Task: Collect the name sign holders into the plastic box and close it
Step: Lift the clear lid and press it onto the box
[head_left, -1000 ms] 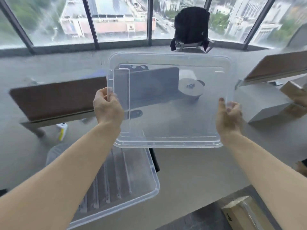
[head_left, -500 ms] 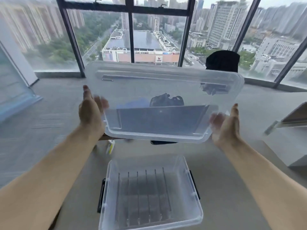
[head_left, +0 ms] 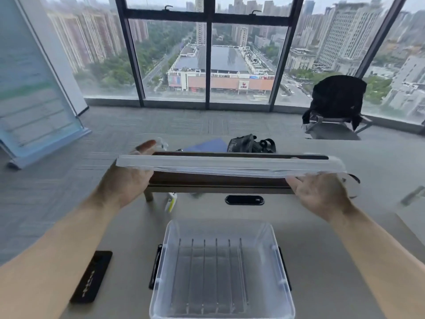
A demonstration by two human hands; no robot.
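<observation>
A clear plastic lid [head_left: 230,165] hangs nearly flat and edge-on in the air above the table. My left hand [head_left: 128,178] grips its left end and my right hand [head_left: 319,194] holds its right end from below. Beneath it, at the table's near edge, stands the clear plastic box [head_left: 282,268] with black side latches. Several clear name sign holders [head_left: 213,272] stand in a row inside the box.
A black phone-like slab [head_left: 92,276] lies left of the box. A wooden raised shelf [head_left: 218,180] crosses the table behind the lid, with a black cable slot [head_left: 244,200] and a yellow-white item [head_left: 171,201] near it. A black bag [head_left: 251,143] and a chair [head_left: 335,104] are beyond.
The lid has tipped from facing me to nearly level and come down lower. The view swung so the box now sits centred below the lid.
</observation>
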